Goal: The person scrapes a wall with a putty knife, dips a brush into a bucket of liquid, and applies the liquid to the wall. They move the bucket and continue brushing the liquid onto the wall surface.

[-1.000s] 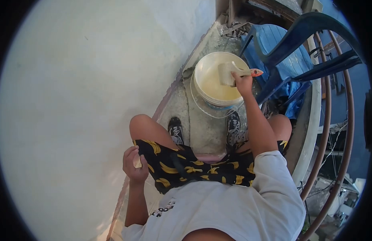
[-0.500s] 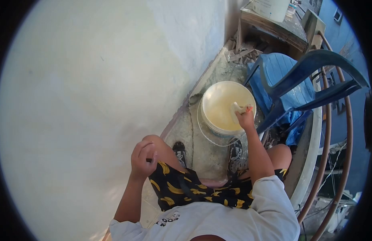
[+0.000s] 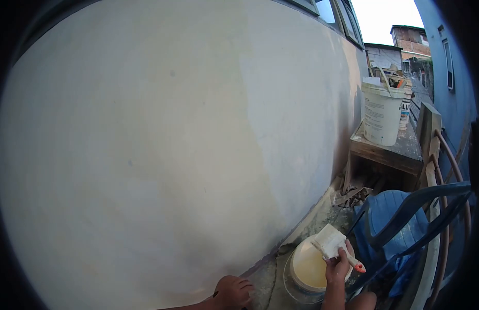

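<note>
My right hand (image 3: 337,266) is closed round the handle of a wide paintbrush (image 3: 330,241). The brush has a pale, paint-coated head and a red-orange handle tip. It is raised above a white bucket (image 3: 300,253) that holds pale yellowish paint (image 3: 309,266), and hides part of the rim. At the bottom edge, my left hand (image 3: 234,292) rests by my knee, close to the wall. Its fingers are loosely bent and hold nothing that I can see.
A large wall (image 3: 198,129) with uneven pale patches fills the left and middle. To the right stand a blue plastic chair (image 3: 394,219) and brown railings (image 3: 445,232). Behind them, a wooden stand (image 3: 386,161) carries a white bucket of tools (image 3: 382,113). Debris (image 3: 355,196) lies beneath the stand.
My view has tilted up toward the wall and windows. The paintbrush has come up out of the bucket in my right hand. My left hand stays near the knee.
</note>
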`<control>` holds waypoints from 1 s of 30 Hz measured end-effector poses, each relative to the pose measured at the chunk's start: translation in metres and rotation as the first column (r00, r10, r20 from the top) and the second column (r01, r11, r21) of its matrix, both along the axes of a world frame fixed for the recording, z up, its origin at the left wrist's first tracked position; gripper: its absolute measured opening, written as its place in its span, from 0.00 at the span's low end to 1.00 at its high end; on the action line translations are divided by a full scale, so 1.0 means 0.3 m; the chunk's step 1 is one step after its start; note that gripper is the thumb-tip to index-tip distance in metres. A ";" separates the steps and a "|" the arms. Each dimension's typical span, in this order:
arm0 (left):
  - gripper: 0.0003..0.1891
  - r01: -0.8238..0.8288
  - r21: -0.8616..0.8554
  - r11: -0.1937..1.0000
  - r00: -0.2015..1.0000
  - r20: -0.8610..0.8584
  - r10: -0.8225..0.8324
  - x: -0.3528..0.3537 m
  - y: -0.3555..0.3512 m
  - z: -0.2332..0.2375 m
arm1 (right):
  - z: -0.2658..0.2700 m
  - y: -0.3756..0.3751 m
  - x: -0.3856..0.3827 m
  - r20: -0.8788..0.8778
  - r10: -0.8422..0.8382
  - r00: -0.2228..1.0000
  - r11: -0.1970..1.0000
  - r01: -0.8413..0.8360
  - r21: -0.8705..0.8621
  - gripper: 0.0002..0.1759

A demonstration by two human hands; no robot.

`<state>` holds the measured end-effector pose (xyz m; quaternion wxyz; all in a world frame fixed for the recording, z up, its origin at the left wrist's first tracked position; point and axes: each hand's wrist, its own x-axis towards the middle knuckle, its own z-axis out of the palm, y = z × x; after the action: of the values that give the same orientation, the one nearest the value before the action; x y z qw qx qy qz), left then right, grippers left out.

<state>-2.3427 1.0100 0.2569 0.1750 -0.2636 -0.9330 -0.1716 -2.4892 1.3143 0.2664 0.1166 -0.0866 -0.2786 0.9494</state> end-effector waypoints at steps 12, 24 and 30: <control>0.16 -0.291 0.076 0.954 0.904 0.349 0.248 -0.086 -0.067 0.188 | 0.528 -0.310 -0.463 -0.178 0.121 0.977 0.963 -0.160 -0.219 0.33; 0.17 -0.827 -0.075 0.557 0.402 0.614 0.679 0.417 -0.177 0.853 | 1.739 -0.393 -0.469 -0.133 0.148 0.980 0.960 -0.175 -0.218 0.36; 0.12 -0.489 -0.532 0.691 0.144 0.732 0.666 0.841 -0.429 0.851 | 2.089 -0.514 -0.541 -0.268 0.121 0.956 0.918 -0.210 -0.336 0.27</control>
<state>-2.0903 0.8813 0.5121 -0.3187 0.2367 -0.9095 -0.1235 -2.6514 1.1600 0.8932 0.0505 0.0338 -0.0895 0.9941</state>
